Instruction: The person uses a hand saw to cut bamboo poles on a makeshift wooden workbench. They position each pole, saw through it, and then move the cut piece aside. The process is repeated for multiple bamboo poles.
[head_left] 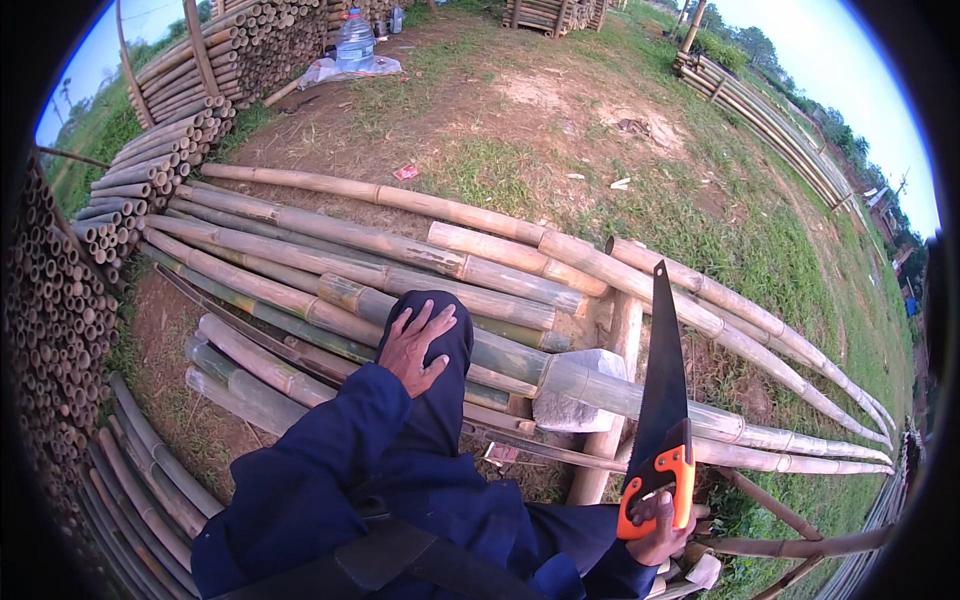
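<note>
Gripping a hand saw (662, 400), right hand (662, 528) fingers closed; left hand (417, 346) spread flat on knee (440, 330).

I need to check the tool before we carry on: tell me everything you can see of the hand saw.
The hand saw has a long, dark, tapering blade that points up and slightly left, its tip over the bamboo poles. Its handle is bright orange with black parts, looks like plastic, and has a closed-loop grip. The right hand holds that handle low at the lower right. The blade looks straight; its teeth are too small to judge. Nothing else touches it.
</note>
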